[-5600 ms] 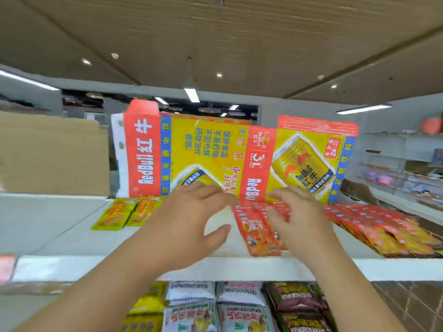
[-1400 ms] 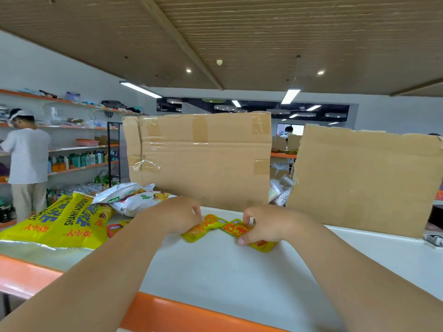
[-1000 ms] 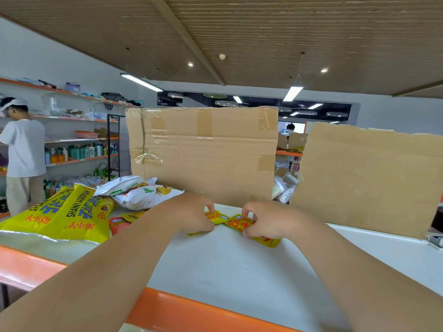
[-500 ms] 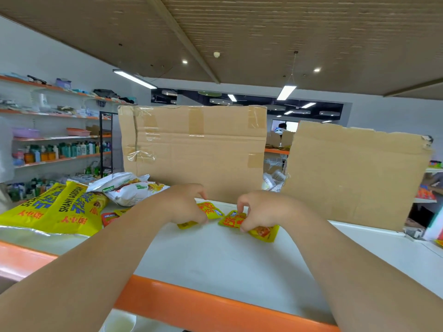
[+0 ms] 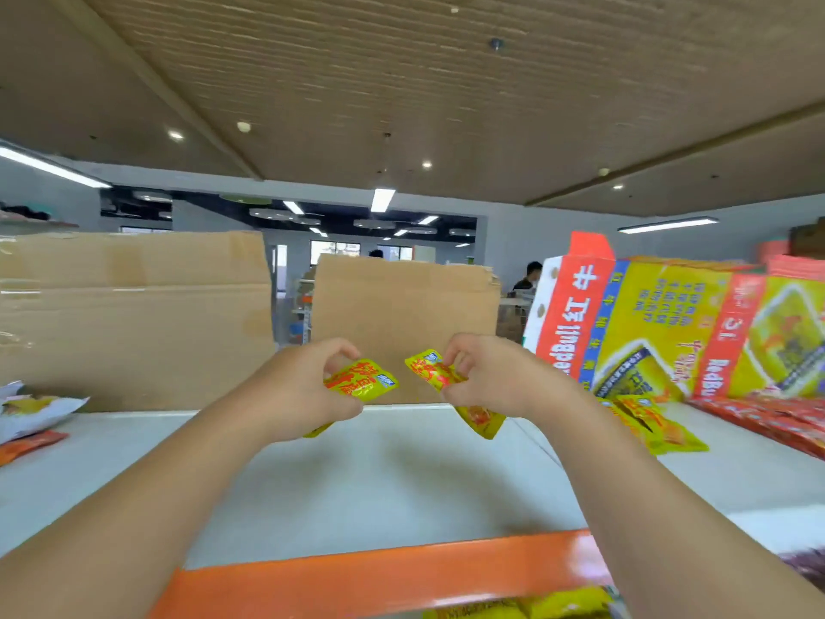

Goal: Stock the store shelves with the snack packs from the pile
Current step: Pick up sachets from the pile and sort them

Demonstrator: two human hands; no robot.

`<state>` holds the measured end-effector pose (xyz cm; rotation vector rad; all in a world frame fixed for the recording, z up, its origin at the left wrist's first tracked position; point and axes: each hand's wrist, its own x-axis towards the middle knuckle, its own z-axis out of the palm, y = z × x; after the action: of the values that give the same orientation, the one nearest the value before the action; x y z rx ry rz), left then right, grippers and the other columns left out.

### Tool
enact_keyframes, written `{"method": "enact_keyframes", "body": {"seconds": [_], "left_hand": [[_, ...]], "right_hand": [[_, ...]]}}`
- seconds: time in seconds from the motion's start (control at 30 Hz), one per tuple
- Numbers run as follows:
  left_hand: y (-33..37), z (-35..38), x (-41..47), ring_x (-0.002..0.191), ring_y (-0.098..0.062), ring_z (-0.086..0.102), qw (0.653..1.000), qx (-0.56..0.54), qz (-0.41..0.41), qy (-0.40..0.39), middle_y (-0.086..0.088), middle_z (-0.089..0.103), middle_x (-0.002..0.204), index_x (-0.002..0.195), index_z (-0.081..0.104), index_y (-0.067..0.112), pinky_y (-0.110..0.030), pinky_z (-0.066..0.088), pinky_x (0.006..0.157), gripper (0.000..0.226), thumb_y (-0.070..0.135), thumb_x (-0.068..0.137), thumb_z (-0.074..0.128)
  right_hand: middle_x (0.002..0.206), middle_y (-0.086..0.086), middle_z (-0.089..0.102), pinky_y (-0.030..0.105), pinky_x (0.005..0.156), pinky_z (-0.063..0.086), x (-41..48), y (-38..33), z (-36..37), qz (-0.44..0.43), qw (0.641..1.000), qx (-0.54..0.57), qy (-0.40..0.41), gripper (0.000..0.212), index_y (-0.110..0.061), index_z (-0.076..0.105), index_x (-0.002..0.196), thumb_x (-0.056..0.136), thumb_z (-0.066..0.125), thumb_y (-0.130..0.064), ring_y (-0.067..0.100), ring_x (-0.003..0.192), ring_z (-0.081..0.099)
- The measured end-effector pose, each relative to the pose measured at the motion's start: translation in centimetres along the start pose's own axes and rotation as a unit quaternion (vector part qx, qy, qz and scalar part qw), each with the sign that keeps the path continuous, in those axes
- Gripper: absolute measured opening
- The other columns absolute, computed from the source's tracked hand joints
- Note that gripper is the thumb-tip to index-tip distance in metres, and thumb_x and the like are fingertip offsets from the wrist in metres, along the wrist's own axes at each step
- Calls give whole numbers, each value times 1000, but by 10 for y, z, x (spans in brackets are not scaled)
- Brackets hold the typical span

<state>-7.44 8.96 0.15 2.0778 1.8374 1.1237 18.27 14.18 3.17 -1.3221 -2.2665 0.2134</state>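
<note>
Fingers (image 5: 340,351) of your left hand (image 5: 308,390) are curled and pinch a yellow snack pack (image 5: 364,381) by its left edge, printed face toward you. Your right hand (image 5: 495,377) does the same with a second yellow pack (image 5: 434,372): its fingers (image 5: 460,347) pinch the top, and the lower end hangs out below the palm. Both packs are held up in the air above the shelf (image 5: 357,475), close together but apart.

The shelf is a white board with an orange front lip (image 5: 379,569). On it to the right lie more yellow packs (image 5: 656,424), and further right a row of red packs (image 5: 768,422). On the left edge you have a white bag (image 5: 31,408) and an orange-red pack (image 5: 27,442). Along the far side stand two brown cardboard sheets (image 5: 134,319) and a flattened Red Bull carton (image 5: 647,323). Behind them the room has grey walls, a slatted brown ceiling and strip lights.

Both your forearms reach forward from the near corners, wrists level, hands facing each other.
</note>
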Motion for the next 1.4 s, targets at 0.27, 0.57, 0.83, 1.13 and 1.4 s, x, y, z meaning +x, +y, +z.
{"method": "enact_keyframes", "body": {"seconds": [0.27,0.57,0.83,1.13,1.4], "left_hand": [[150,115,15,89,-11,69,990,-71,115,-30,27,65,104,111,60,48,-38,60,60,47,34,70,78],[235,197,20,84,-12,60,989,19,148,-17,13,62,115,121,59,44,-29,50,72,52,45,75,82],[222,203,39,84,-13,65,992,21,114,-50,17,63,109,114,59,48,-32,58,66,49,48,71,83],[190,180,88,93,-8,61,985,75,106,-110,19,57,109,115,58,49,-26,51,67,42,46,79,81],[169,210,113,91,-12,58,977,113,160,-86,16,60,112,123,61,42,-23,44,71,48,46,78,78]], "right_hand": [[93,-3,64,32,59,55,-108,135,-92,123,984,12,131,31,-33,58,98,76,79,-39,19,71,66],[93,2,67,43,69,57,-175,223,-135,184,971,6,152,29,-29,55,96,81,75,-42,21,72,67],[85,-1,66,41,65,56,-143,235,-118,172,977,-15,128,32,-28,55,98,77,73,-44,21,70,67],[87,1,65,32,62,45,-82,226,-86,195,974,-82,83,32,-20,56,101,79,68,-39,23,82,63],[79,-8,54,28,60,40,-41,231,-70,223,965,-124,54,34,-22,56,108,82,64,-43,15,76,55]]}}
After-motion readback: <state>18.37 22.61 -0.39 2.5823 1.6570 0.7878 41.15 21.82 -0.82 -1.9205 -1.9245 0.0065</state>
